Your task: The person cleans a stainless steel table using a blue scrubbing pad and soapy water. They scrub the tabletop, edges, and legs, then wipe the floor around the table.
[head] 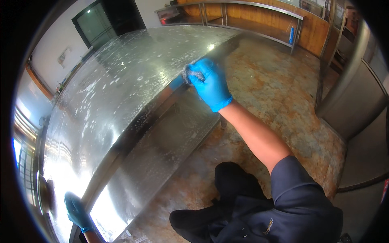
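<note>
My right hand (209, 83), in a blue disposable glove, is closed around a grey metal scouring pad (192, 75). The pad touches the front edge of a large stainless steel table (121, 79), whose top is wet and spotted with white suds. At the lower left my left hand (75, 209), also gloved in blue, rests on the same table near its front edge. Its fingers look close together, and nothing shows in it. Below the top, a steel undershelf (158, 145) bears scattered suds and drops.
A steel rack (252, 6) with a blue canister (291, 35) stands against the wood-panelled wall. Curved-looking steel cabinets (355, 91) stand at the right. The mottled brown floor (273, 82) looks wet in places. A round metal object (45, 193) lies at the table's left edge.
</note>
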`<state>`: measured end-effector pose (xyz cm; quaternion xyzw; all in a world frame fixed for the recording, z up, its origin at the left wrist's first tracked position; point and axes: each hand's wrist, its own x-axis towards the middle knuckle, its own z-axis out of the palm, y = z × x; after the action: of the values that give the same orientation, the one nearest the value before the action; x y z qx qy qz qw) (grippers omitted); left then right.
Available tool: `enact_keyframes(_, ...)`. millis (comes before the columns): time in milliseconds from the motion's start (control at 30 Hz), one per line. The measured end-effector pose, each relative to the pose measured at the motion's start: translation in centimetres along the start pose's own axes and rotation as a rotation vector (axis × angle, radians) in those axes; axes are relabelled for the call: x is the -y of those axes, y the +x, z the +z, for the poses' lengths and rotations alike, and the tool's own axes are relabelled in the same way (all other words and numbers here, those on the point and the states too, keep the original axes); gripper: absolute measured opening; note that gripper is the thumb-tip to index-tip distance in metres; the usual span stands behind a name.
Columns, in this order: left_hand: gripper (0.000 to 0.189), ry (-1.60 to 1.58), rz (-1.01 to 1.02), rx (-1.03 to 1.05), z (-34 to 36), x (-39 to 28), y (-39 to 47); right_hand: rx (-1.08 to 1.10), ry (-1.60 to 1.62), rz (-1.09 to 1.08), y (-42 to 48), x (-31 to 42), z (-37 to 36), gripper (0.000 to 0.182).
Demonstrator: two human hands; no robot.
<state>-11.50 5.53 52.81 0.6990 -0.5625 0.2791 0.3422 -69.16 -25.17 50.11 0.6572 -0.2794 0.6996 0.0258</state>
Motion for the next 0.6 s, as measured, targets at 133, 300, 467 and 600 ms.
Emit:
enact_keyframes(133,0.037,-0.048,-0.153,0.047,0.3,-0.1,-0.3,-0.017,-0.084,0.293,0.3,-4.4,-2.5,0.011)
enact_keyframes(300,0.054,0.059,-0.202,0.108,-1.0,-0.7,0.3,-0.015,-0.017,-0.016,-0.4,1.4,0.8,0.013)
enact_keyframes(467,0.062,0.063,-0.199,0.171,-0.3,-1.9,0.2,-0.038,-0.028,0.225,0.2,-6.0,-2.7,0.007)
enact_keyframes(600,0.063,0.155,-0.254,0.155,-2.9,-3.2,1.4,0.035,0.073,-0.073,0.0,2.5,1.7,0.010)
